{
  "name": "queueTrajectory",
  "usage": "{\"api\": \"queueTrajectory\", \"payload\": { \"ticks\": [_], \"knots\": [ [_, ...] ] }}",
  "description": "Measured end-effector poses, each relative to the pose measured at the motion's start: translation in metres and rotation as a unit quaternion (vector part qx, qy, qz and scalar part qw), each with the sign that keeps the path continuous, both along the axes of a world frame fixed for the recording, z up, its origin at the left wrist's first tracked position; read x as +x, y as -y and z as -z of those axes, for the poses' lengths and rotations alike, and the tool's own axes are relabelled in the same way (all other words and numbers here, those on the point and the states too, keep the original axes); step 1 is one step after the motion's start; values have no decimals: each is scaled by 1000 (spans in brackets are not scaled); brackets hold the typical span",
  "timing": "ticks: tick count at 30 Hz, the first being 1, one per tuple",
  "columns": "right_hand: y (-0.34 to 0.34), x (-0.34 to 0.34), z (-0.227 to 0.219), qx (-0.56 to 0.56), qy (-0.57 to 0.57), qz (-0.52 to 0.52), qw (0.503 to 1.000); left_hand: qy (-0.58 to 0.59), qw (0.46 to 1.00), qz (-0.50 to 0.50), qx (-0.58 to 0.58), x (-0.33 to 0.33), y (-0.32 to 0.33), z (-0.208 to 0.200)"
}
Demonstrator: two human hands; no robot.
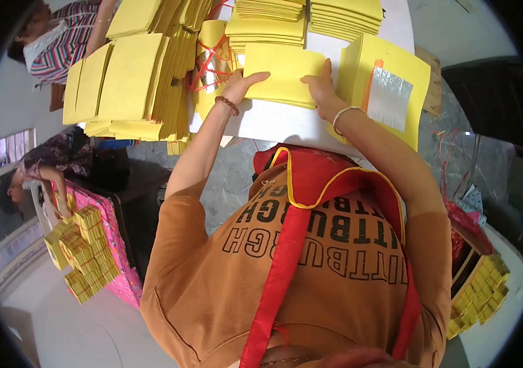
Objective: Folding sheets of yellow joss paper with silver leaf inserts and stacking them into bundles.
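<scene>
Between my two hands is a neat stack of yellow paper (284,69), just over the near edge of the white tabletop (280,119). My left hand (240,87) grips its left end, thumb lying over the top and the other fingers partly hidden. At the right end my right hand (323,90) is closed on the same stack, thumb pointing inward. Just left of my left hand lies a yellow bundle with silver foil (208,70) and loose red string. Beside my right hand stands a thick pile of yellow sheets (418,80), its top sheet bearing a silver foil square.
Tall leaning stacks of yellow paper (129,76) crowd the table's left side; more piles (344,18) stand at the back. A person in striped clothing (65,46) is at the far left. Another person (56,159) works at a pink-covered table (128,270) with yellow bundles.
</scene>
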State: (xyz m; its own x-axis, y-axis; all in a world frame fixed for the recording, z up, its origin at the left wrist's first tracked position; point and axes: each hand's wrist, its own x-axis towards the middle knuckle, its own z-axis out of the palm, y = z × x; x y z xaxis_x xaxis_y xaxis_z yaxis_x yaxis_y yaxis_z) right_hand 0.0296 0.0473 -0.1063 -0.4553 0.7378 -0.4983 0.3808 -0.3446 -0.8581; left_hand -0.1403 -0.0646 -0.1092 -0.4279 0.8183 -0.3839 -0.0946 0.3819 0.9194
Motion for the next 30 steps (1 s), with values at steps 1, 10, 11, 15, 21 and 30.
{"api": "queueTrajectory", "payload": {
  "ticks": [1,10,11,15,21,30],
  "knots": [
    [4,-3,-11,-18,6,31,999,-1,999,-4,41,-1,2,3],
    [58,4,-27,-96,-163,168,967,173,973,-11,150,-18,37,-5],
    [64,9,-33,-124,-218,197,948,174,971,-1,165,-20,43,-7],
    [64,45,-20,-72,-251,94,961,166,975,4,150,-13,57,-16],
    [78,65,-15,134,-211,-95,964,68,978,159,119,-18,66,-19],
    [87,73,25,274,-192,-148,931,-356,889,274,86,-13,71,38]
  ]
}}
